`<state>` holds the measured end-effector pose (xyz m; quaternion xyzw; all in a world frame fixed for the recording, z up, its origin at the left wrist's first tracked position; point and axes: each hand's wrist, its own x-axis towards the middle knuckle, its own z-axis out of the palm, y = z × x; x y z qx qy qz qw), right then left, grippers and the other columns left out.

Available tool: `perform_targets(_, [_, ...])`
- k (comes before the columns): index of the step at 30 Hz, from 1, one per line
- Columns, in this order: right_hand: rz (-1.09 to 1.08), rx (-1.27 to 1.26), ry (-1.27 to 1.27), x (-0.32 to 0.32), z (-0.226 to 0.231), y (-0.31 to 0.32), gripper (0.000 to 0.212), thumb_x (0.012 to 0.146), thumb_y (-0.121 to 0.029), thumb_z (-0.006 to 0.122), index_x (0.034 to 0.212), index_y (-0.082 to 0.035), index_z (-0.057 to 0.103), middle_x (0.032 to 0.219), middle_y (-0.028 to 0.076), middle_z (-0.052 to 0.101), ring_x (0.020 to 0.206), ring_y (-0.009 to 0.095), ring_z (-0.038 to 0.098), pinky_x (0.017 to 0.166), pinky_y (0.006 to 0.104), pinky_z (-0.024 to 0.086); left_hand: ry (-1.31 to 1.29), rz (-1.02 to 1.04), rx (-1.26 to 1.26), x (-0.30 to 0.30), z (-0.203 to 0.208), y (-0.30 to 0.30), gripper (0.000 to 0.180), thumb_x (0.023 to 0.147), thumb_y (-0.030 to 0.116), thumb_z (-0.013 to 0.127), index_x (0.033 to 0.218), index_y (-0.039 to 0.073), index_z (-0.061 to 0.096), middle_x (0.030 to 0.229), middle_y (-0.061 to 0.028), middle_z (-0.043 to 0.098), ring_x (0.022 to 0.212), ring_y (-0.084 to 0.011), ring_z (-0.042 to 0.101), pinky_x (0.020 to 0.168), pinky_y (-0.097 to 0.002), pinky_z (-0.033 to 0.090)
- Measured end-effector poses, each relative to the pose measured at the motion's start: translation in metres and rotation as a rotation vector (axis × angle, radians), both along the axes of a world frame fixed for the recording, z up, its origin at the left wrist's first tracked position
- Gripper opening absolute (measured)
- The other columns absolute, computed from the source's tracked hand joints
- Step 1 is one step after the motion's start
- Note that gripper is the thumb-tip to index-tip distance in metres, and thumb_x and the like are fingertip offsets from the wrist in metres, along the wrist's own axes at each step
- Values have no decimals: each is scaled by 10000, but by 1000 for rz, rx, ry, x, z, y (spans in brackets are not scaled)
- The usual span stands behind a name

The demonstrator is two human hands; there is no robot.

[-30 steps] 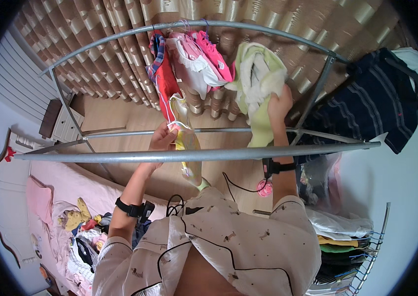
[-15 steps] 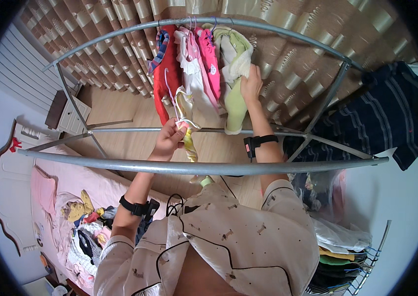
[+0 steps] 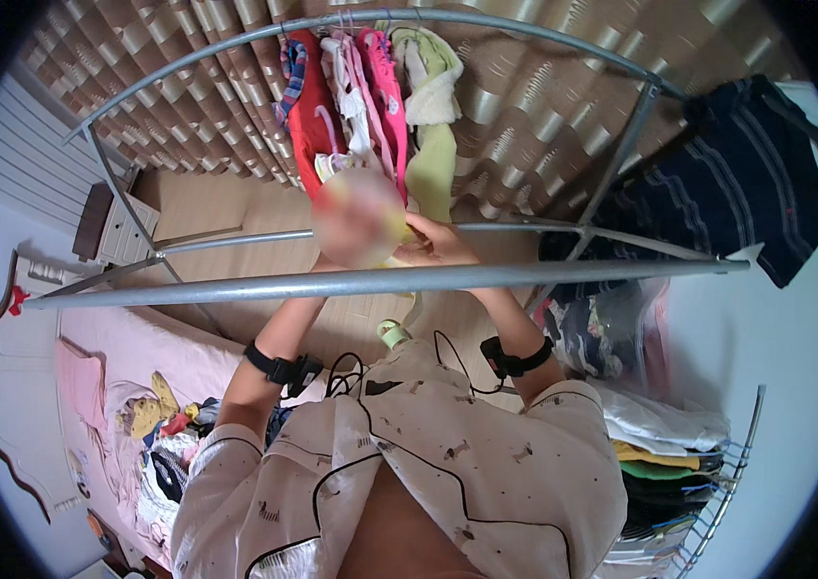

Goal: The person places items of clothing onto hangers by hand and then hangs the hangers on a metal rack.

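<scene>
A small yellow-and-white garment (image 3: 414,307) is held up between my hands behind the near rail, its lower end dangling below. A light purple hanger (image 3: 328,129) rises from its top, hook upward. My left hand (image 3: 330,262) is at the left of the garment; a round blurred patch hides its fingers and the middle of the cloth. From the right, my right hand (image 3: 438,243) has its fingers curled on the yellow cloth. Just beyond hang a red garment (image 3: 305,106), a white one (image 3: 353,111), a bright pink one (image 3: 388,116) and a pale green one (image 3: 431,159).
The grey metal rack has a far rail (image 3: 225,45) and a near rail (image 3: 235,290). Dark striped clothing (image 3: 718,183) hangs at the right. Clothes (image 3: 166,454) lie heaped on the pink bed (image 3: 177,352). Another rack of clothes (image 3: 665,482) stands at the lower right.
My right hand has let go of the pale green garment and come down and left to the yellow-and-white garment. The view has shifted, and a blurred patch now covers my left fingers.
</scene>
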<state>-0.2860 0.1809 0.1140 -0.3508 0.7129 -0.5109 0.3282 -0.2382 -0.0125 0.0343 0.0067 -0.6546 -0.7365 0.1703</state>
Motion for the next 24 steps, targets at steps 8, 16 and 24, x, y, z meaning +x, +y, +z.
perform_targets(8, [-424, 15, 332, -1, -28, 120, 238, 960, -172, 519, 1138, -26, 577, 875, 77, 635, 819, 134, 584, 731, 292, 467, 106, -398, -11, -22, 29, 84, 216, 985, 156, 539, 1118, -3, 600, 955, -58, 660, 868, -117, 644, 770, -263, 559])
perform_targets(16, [-821, 134, 538, 5, -20, 232, 163, 925, -126, 560, 874, 20, 612, 572, 89, 518, 523, 119, 491, 508, 324, 419, -218, -413, 111, -29, 17, 69, 158, 980, 151, 550, 1047, 32, 628, 901, 6, 633, 838, -77, 602, 722, -235, 509])
perform_targets(24, [-836, 211, 800, -88, -7, 171, 187, 914, -178, 541, 901, 3, 587, 734, 211, 603, 670, 378, 607, 580, 428, 452, 99, -152, -125, -71, -28, 17, 154, 990, 105, 506, 1033, 2, 613, 905, -19, 620, 790, -108, 606, 698, -266, 541])
